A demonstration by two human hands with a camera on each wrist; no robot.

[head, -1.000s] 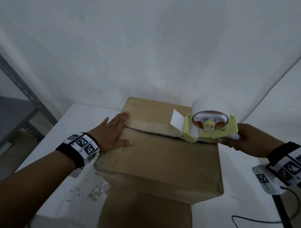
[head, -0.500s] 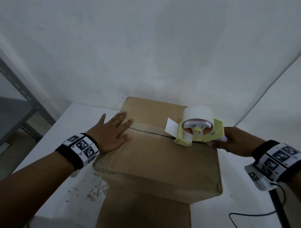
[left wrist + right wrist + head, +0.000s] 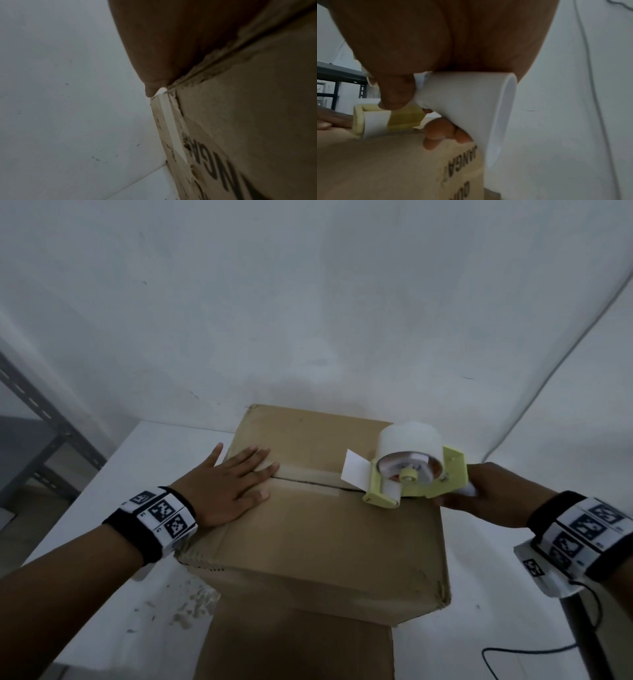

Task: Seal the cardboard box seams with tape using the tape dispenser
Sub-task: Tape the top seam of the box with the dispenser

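A brown cardboard box [image 3: 325,542] stands with its top seam [image 3: 308,481] running left to right, and a pale strip of tape lies along it. My left hand [image 3: 229,487] rests flat on the seam's left end, palm [image 3: 180,40] against the box [image 3: 257,121]. The yellow-green tape dispenser [image 3: 418,477], with a white roll and a loose white tape flap, sits with its front roller on the seam near the right edge. My right hand [image 3: 486,494] grips its white handle [image 3: 471,108], fingers curled under it above the box [image 3: 385,162].
The box sits on another cardboard box [image 3: 294,645] on a white table [image 3: 137,474] in a white-walled corner. Small scraps [image 3: 185,607] lie at the front left. A metal shelf [image 3: 34,440] stands at the left, and a dark pole [image 3: 582,638] and cable [image 3: 531,659] at the right.
The dispenser has come down and slightly left, so its roller now sits on the seam. The left hand has stayed flat on the box.
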